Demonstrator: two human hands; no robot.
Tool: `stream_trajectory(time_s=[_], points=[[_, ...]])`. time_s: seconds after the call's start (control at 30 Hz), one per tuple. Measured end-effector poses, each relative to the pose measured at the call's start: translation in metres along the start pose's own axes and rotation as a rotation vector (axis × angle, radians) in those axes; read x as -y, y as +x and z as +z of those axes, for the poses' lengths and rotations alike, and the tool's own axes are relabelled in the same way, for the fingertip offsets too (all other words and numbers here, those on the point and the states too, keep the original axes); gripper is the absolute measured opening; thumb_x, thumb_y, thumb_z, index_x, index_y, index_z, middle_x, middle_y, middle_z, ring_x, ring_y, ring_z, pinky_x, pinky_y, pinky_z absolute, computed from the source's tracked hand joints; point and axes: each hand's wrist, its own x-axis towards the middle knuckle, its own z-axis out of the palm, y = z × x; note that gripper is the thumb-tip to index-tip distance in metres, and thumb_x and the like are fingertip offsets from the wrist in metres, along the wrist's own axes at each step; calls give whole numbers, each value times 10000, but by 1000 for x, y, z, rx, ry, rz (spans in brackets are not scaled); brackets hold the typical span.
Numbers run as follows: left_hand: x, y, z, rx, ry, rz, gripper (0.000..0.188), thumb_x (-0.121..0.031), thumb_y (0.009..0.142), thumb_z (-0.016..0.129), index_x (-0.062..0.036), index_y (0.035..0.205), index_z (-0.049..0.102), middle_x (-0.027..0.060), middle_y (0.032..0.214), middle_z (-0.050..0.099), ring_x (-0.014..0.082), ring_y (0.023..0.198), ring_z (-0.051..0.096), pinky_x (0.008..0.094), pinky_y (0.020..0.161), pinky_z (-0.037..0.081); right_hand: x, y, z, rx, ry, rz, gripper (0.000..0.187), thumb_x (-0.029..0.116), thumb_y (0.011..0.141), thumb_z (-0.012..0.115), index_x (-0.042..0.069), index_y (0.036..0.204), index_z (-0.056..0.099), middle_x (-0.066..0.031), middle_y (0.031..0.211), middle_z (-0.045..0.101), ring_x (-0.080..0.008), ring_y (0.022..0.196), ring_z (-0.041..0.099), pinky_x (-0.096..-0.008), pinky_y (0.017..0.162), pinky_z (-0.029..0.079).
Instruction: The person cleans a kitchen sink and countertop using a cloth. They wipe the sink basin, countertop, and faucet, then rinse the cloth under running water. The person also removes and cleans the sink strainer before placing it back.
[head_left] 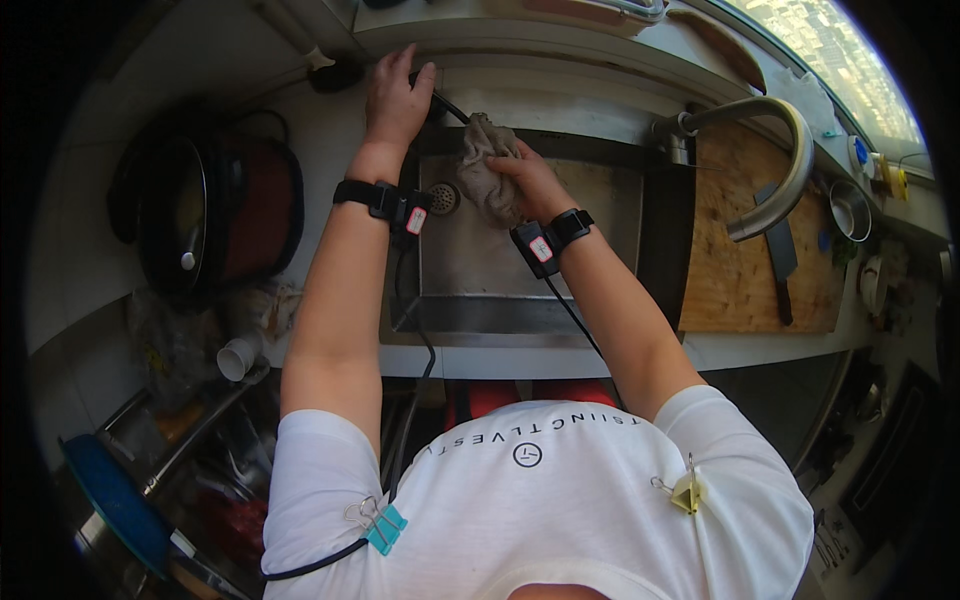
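My right hand [535,185] grips a crumpled, damp-looking grey-beige cloth [490,175] and holds it over the back left part of the metal sink [540,250]. Farther left, beyond the sink's back left corner, my left hand [398,100] has its fingers stretched out and the thumb apart. A thin dark rod-like thing [452,107] runs between the left hand and the top of the cloth; whether either hand touches it I cannot tell. The round drain [443,198] shows beside the cloth.
A curved faucet [775,160] arches over a wooden cutting board [735,240], where a knife [780,255] lies. A metal bowl [850,210] stands farther right. On the left are a dark pot-shaped appliance [230,210] and a white cup [238,357]. Cables hang from both wrists.
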Motion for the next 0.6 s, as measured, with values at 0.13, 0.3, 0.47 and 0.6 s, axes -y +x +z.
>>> stream_trajectory(time_s=[0.13,0.3,0.47,0.6], points=[[23,3,27,277,-82,-264,428,-378,963,423,-78,1225,581,193,1154,622,405,1079,567,461,912,460,5,18,8,41,-32,-4,460,-9,838,597,5,1280,472,-118,1171,612,-242,1054,610,-377,924,495],[38,-2,39,238,-104,-170,431,-363,970,404,-70,1239,569,207,1185,604,415,1107,547,461,928,450,3,25,5,97,37,-23,480,-40,814,592,4,1280,483,-117,1181,613,-240,1056,610,-371,937,488],[38,1,38,273,-115,-196,428,-358,973,401,-73,1250,561,218,1218,583,416,1134,529,458,947,439,7,18,5,99,7,-21,495,-62,805,577,2,1286,479,-117,1184,612,-241,1064,608,-369,944,486],[24,1,29,231,-87,-255,448,-372,967,427,-52,1258,544,234,1206,582,406,1130,539,452,947,440,16,0,1,90,-33,-19,507,-73,800,569,5,1293,477,-116,1182,612,-242,1062,609,-367,940,490]])
